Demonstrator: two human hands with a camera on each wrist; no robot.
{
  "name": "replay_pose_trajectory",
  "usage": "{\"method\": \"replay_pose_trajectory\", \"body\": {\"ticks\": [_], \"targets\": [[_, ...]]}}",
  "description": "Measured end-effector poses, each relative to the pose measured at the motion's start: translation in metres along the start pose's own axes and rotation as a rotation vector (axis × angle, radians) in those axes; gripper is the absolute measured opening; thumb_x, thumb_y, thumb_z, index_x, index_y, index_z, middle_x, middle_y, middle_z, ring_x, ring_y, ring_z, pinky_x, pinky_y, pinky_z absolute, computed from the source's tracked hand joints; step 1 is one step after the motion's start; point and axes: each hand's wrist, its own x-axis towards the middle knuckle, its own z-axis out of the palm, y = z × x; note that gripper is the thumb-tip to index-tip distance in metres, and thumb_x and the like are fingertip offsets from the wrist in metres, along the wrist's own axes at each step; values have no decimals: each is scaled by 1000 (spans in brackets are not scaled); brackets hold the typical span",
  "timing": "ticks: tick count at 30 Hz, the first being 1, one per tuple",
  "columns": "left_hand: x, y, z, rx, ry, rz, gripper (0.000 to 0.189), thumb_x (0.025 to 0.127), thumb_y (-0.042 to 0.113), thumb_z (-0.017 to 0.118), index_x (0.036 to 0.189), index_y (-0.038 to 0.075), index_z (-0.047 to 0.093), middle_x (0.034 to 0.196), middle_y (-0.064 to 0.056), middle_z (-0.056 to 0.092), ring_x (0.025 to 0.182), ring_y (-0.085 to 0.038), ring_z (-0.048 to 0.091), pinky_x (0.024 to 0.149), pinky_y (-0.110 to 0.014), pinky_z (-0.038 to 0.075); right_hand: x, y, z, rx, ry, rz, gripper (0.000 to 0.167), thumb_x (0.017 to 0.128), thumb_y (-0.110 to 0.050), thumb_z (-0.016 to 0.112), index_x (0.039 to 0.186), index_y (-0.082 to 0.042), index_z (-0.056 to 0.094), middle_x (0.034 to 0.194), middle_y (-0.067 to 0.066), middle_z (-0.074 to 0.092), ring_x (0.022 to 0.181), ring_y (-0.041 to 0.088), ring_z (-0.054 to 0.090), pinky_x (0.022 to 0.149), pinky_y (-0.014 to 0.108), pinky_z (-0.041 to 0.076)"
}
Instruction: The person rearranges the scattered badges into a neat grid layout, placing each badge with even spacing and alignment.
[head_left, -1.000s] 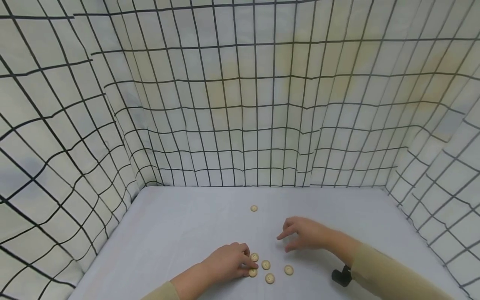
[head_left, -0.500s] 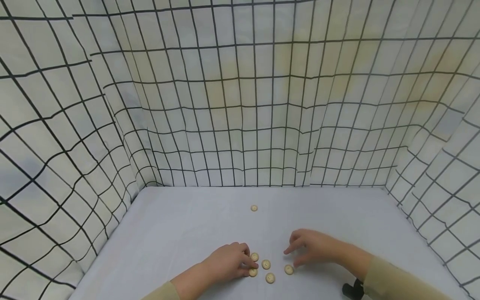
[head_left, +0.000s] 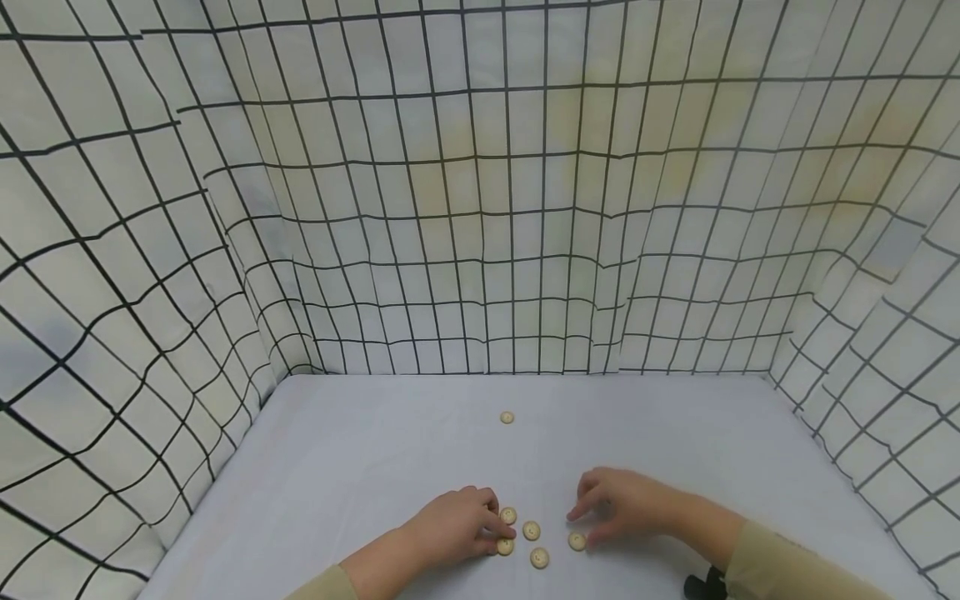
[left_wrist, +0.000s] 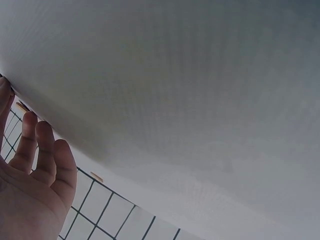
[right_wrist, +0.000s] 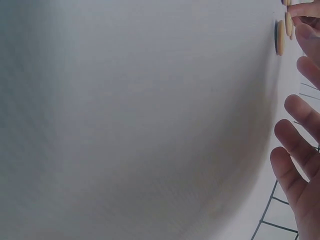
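Observation:
Several round beige buttons lie flat on the white table. My left hand (head_left: 455, 527) rests at the left of the group, its thumb and index finger bent around the edge of the front-left button (head_left: 505, 547). Just behind that fingertip is the back-left button (head_left: 507, 516). Two others, a middle button (head_left: 531, 531) and a front button (head_left: 539, 557), lie between my hands. My right hand (head_left: 630, 504) is beside the rightmost button (head_left: 576, 542), thumb tip right at its edge, fingers spread apart in the right wrist view and gripping nothing.
One more button (head_left: 507, 417) lies alone toward the back of the white table (head_left: 375, 433). White walls with a black grid (head_left: 517, 275) enclose the back and sides. A black object (head_left: 703, 586) shows by the right sleeve.
My right hand has come down toward the front, bringing its thumb to the rightmost button. The left hand and the buttons have stayed in place.

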Motion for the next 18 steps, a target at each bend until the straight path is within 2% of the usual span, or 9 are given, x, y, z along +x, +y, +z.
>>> {"method": "replay_pose_trajectory", "body": {"ticks": [5,18], "targets": [[-1,1,0,-9,5,3,25,87,39,75,112,42,75,101,16,57,79,0,45,67,-19,43,1,0,3,-7,-12,-31,34,78,-49,80,109,-37,75,97,-22,54,90,-1,50,83,27,46],[-2,1,-3,-51,1,12,26,87,40,74,113,39,75,101,16,57,80,1,45,68,-19,43,4,-1,5,-21,-44,-45,31,79,-45,80,109,-38,76,100,-21,52,89,0,46,80,24,44]]}}
